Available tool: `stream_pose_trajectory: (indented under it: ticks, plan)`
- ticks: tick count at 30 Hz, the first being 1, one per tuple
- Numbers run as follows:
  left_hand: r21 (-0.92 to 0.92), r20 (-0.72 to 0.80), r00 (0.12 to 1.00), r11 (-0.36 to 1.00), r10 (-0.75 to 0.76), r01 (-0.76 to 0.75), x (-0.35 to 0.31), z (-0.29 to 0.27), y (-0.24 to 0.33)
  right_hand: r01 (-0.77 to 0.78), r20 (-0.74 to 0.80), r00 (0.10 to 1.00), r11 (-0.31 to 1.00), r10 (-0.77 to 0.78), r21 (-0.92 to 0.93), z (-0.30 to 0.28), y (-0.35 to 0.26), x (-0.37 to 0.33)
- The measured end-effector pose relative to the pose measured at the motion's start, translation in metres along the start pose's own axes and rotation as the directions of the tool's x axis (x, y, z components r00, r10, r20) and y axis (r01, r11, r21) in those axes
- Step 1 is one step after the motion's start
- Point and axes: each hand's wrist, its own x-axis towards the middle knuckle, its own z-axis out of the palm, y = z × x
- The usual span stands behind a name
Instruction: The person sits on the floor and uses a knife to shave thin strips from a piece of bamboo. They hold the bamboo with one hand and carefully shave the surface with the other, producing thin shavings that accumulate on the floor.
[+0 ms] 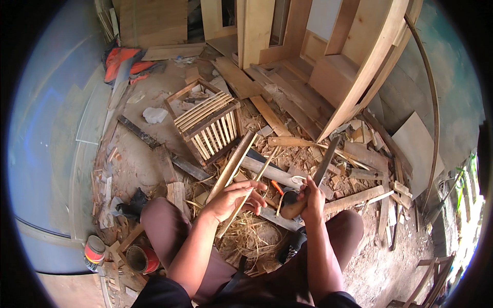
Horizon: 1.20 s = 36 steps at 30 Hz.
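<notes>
My left hand [237, 199] holds a thin, pale bamboo strip [267, 163], which slants up to the right between the thumb and loosely curled fingers. The strip's lower end points down between my knees. In my right hand [311, 201], closed around the grip, is a large knife [327, 163] with a dark blade pointing up and away. Its thick wooden handle end [294, 209] sticks out below the fist. Blade and strip are apart. Below my hands lies a heap of thin shavings [249, 237].
Ahead stands a slatted wooden crate [211, 126]. A wooden plank [233, 165] leans beside my left hand. Wood scraps [359, 154] litter the ground at right, near a tall wooden frame [367, 66]. Two cans, one red [142, 258], stand by my left knee.
</notes>
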Motion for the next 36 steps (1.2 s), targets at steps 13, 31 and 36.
stream_pose_trajectory:
  ticks: [13,31,36]
  plan:
    - [-0.012,-0.124,0.992,1.0,0.008,-0.009,-0.047,-0.035,0.0,-0.133,-0.004,0.991,0.963,0.136,-0.236,0.03,0.096,0.048]
    - [0.077,-0.297,0.942,0.979,-0.157,0.187,-0.038,-0.105,-0.048,-0.187,0.045,0.981,0.982,0.187,0.002,0.065,0.084,0.036]
    - [0.041,-0.247,0.953,0.981,-0.174,0.19,-0.034,-0.109,-0.045,-0.186,0.027,0.982,0.983,0.186,-0.013,0.051,0.081,0.045]
